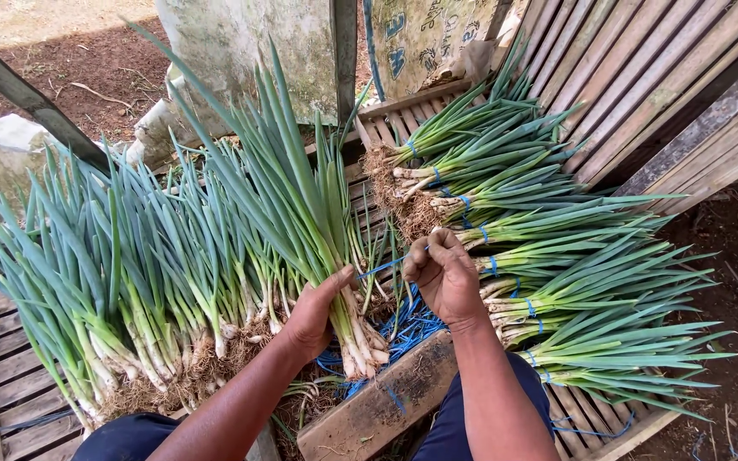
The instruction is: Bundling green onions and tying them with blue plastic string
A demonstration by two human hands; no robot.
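Head view: left hand (311, 314) clamped around a spring onion bunch (318, 230), right hand (442, 273) pinching a blue strap (383, 267) beside it. Right of that bunch, about 8 tied bundles (548, 282) stacked; left, a large untied heap (130, 282) remaining.

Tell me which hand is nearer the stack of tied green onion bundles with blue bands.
Right. The right hand is beside the stack of tied green onion bundles, pulling a blue strap. The left hand is farther away, gripping a loose onion bunch.
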